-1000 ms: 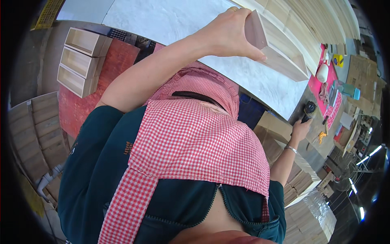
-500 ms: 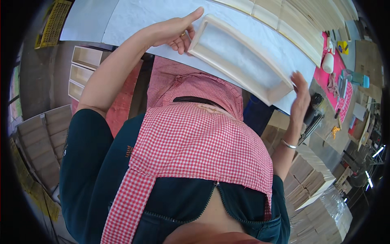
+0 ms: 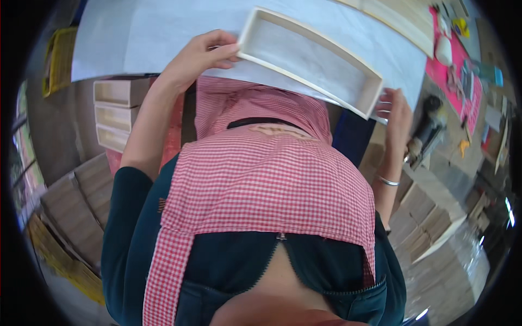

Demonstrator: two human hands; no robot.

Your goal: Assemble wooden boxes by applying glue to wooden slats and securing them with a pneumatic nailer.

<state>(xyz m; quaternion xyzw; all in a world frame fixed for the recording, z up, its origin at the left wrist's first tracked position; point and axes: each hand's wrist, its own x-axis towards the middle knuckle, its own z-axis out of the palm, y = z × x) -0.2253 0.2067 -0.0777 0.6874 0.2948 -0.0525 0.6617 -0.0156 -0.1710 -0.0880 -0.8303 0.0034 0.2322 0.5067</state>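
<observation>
A long, pale wooden rectangular frame [image 3: 310, 72] lies aslant at the near edge of the white-topped table [image 3: 157, 32]. Its right end reaches over that edge. Whitish surface shows inside it; I cannot tell whether that is a base of its own or the tabletop. At its left end, my left hand [image 3: 205, 53] is closed on the corner, thumb and fingers at the wall. By the right end is my right hand [image 3: 397, 114], its fingers bent and slightly apart, the tips close to or against the end wall.
Long pale wooden strips [image 3: 394, 22] line the far right of the table. Three small wooden boxes [image 3: 113, 117] stand lower left, near a yellow plastic crate [image 3: 57, 62]. Rightward, a white bottle [image 3: 443, 50] stands on pink cloth. Stacked wooden pieces [image 3: 429, 223] sit lower right.
The wooden frame has shifted slightly left in view. My left thumb, stretched out before, now rests at its corner with the fingers. My right hand has come closer to the right end.
</observation>
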